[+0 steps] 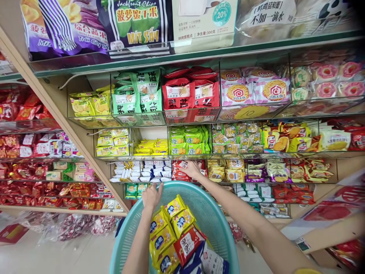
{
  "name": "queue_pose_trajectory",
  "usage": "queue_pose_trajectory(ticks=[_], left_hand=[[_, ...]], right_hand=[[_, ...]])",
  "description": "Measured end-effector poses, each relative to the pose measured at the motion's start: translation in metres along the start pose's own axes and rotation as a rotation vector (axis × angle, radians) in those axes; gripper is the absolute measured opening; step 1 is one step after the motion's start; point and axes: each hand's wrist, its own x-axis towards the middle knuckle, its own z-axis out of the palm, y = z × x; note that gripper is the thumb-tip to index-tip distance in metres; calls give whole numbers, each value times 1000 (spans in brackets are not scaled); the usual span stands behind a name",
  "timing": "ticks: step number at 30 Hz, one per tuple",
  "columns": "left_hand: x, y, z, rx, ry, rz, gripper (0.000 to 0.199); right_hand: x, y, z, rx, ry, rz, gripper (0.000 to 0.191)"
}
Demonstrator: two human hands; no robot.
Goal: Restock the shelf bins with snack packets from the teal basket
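Observation:
My left hand lies over the far rim of a turquoise plastic basket, its fingers bent over the edge. Inside the basket are several yellow snack packets, a red packet with white print, and a white-and-blue packet. Beyond the basket, my right hand reaches into a low shelf compartment. Its fingers close on a red snack packet there; the fingertips are partly hidden. More red packets sit around that hand.
Clear dividers split the shelves. White-and-blue packets lie left of the red ones, yellow packets right. Green packets sit one tier above. A glass shelf edge crosses higher up. A wooden upright stands left, with plastic bags below.

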Motion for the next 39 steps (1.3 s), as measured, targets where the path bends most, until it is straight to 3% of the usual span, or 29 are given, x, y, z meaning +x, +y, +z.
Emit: queue_pose_trajectory(ticks=[21, 29, 32, 35, 39], left_hand=[[-2, 2, -4, -9, 5, -4, 54], [0, 1, -3, 10, -15, -6, 54], [0, 2, -5, 11, -23, -6, 52], [-1, 3, -7, 14, -10, 3, 52], [-2, 5, -6, 25, 9, 9, 52]], right_hand=[[-12, -6, -1, -8, 46, -31, 52], [-38, -8, -13, 107, 98, -127, 41], [-58, -6, -19, 281, 42, -206, 43], [-82, -3, -25, 464, -91, -314, 47], [-112, 1, -33, 392, -317, -458, 43]])
